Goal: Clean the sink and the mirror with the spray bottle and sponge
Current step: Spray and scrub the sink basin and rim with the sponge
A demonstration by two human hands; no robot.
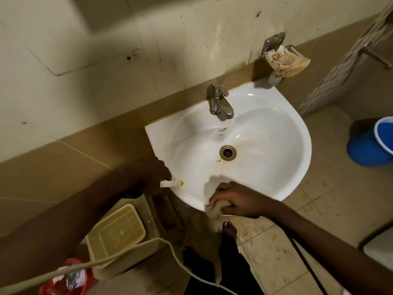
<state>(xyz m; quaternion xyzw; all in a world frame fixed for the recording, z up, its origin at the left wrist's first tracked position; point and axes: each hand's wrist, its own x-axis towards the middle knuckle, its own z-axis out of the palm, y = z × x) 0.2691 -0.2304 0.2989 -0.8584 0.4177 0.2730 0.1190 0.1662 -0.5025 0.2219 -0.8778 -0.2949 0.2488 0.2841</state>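
I am gripping the sponge [217,206] in my right hand [236,201], fingers curled round it, pressing it on the sink [265,133] rim nearest me. It is looking soft and soaked, so I judge it will squash and drip; holding it across the middle should be keeping it flat. My left hand [155,177] is closing round the bottle [171,183] at the sink's left rim, only its pale nozzle showing; probably light, maybe slippery when wet. The drain [227,152] is looking stained at the sink's centre.

Right hand [231,199] presses sponge [215,207] on sink [293,167] rim; left hand [155,177] grips, apparently, spray bottle [171,183].
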